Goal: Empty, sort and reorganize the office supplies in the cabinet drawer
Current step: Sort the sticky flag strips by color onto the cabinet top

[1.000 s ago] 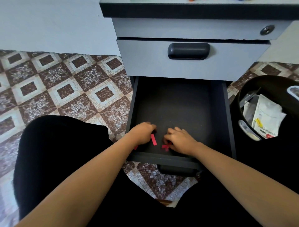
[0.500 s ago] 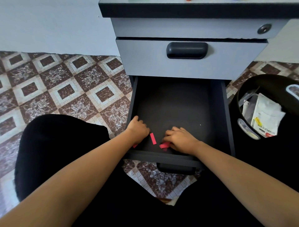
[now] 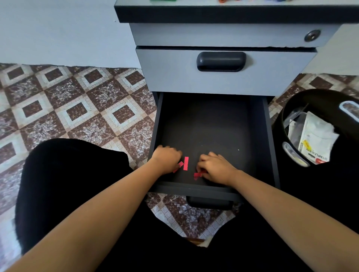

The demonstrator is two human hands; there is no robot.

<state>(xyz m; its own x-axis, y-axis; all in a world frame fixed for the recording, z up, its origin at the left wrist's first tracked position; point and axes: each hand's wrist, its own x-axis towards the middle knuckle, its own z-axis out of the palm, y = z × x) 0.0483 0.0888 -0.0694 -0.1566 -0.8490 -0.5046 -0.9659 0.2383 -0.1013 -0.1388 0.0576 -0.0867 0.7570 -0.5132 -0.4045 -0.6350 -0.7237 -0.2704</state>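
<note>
Brown-and-cream patterned floor tiles [image 3: 77, 112] meet a pale blue wall [image 3: 58, 29] on the left; on the right, a black bin [image 3: 320, 97] holds a white packet [image 3: 318, 139] and clear plastic wrappers [image 3: 295, 120]

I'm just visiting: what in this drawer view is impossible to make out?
Head view only.
Left hand: motion-blurred; fingers hide part of the left red strip, grip unclear.
Right hand: covers most of the right red strip; pinching or pressing unclear.
Cabinet-top items: cut off by the upper edge.
White packet in the black bin: print too small.
</note>
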